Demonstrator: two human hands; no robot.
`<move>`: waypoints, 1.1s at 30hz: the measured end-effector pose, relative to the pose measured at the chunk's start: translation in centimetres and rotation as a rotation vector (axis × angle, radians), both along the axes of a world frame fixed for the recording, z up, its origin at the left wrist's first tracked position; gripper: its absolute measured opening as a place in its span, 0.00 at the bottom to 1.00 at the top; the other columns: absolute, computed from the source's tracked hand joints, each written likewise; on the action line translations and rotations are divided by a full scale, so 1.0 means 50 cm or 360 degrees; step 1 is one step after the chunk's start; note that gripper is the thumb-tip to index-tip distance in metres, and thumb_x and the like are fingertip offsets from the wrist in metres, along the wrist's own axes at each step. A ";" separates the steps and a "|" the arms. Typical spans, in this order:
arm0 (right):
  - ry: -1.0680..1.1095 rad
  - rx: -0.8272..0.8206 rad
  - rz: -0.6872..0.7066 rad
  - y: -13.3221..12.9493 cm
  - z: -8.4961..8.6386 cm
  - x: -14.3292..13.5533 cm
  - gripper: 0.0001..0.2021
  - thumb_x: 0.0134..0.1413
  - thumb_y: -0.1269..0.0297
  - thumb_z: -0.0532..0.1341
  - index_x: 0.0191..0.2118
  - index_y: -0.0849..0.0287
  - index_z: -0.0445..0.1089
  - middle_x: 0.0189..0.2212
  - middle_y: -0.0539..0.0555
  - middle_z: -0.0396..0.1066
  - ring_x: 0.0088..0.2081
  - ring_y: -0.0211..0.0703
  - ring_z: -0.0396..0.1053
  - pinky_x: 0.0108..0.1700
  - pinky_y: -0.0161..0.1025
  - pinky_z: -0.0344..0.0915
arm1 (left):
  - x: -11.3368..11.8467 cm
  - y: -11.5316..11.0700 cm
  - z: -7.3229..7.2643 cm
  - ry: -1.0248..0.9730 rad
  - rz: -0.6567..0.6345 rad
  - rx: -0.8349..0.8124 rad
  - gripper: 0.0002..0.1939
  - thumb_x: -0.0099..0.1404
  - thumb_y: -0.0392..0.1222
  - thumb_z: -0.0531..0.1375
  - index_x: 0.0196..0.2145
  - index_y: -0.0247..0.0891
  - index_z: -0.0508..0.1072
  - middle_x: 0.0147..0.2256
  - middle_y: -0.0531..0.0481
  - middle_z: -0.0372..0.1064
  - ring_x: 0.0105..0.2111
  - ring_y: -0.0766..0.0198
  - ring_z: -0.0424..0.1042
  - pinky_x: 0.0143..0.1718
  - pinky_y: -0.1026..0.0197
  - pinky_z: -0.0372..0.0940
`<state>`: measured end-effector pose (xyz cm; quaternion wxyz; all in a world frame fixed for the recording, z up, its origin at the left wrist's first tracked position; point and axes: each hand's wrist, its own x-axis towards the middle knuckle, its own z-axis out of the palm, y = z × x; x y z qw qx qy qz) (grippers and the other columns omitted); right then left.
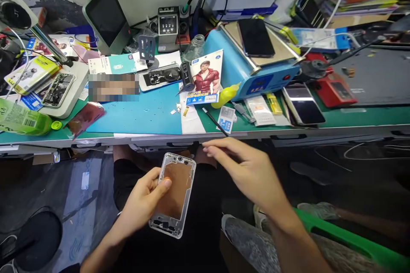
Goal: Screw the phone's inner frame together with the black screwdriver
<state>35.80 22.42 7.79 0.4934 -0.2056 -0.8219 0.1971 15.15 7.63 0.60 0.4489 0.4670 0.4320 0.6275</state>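
Note:
My left hand [145,196] grips a phone frame [174,194] by its left side, over my lap, with the thumb across its copper-coloured inner face. The frame is tilted, its camera hole at the top. To its right, just below the bench edge, my right hand [245,166] is held with thumb and fingertips together; anything between them is too small to make out. A black pen-like tool [215,122] lies on the bench a little beyond those fingertips. An opened phone [161,76] rests at the back of the blue mat [134,115].
On the bench [339,117] stand a blue heating machine [256,83] with a dark phone [256,37] on top and a glass jar [196,47]. Another opened phone [58,89] lies left, near a green pouch [24,117]. A person's leg [253,241] is at lower right.

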 end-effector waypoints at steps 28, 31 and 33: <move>-0.0712 -0.0027 0.0154 -0.013 -0.001 0.017 0.09 0.72 0.66 0.61 0.40 0.52 0.80 0.37 0.45 0.81 0.36 0.37 0.76 0.40 0.36 0.65 | 0.004 0.009 -0.004 0.0402 0.0006 -0.0175 0.22 0.74 0.60 0.63 0.46 0.36 0.79 0.37 0.47 0.77 0.34 0.59 0.73 0.34 0.63 0.64; -0.0772 0.0010 0.0109 -0.009 -0.001 0.016 0.09 0.70 0.68 0.62 0.37 0.53 0.78 0.32 0.45 0.78 0.31 0.36 0.71 0.35 0.38 0.61 | 0.006 0.005 0.003 0.0483 0.0029 -0.0180 0.22 0.75 0.60 0.61 0.45 0.36 0.78 0.39 0.47 0.78 0.35 0.59 0.73 0.35 0.63 0.63; -0.0782 0.0043 0.0108 -0.008 -0.002 0.014 0.10 0.69 0.69 0.61 0.35 0.54 0.77 0.30 0.45 0.76 0.29 0.36 0.69 0.34 0.38 0.60 | 0.007 0.003 0.007 0.0535 0.0038 -0.0185 0.22 0.75 0.59 0.61 0.44 0.36 0.78 0.39 0.47 0.78 0.35 0.60 0.72 0.36 0.64 0.63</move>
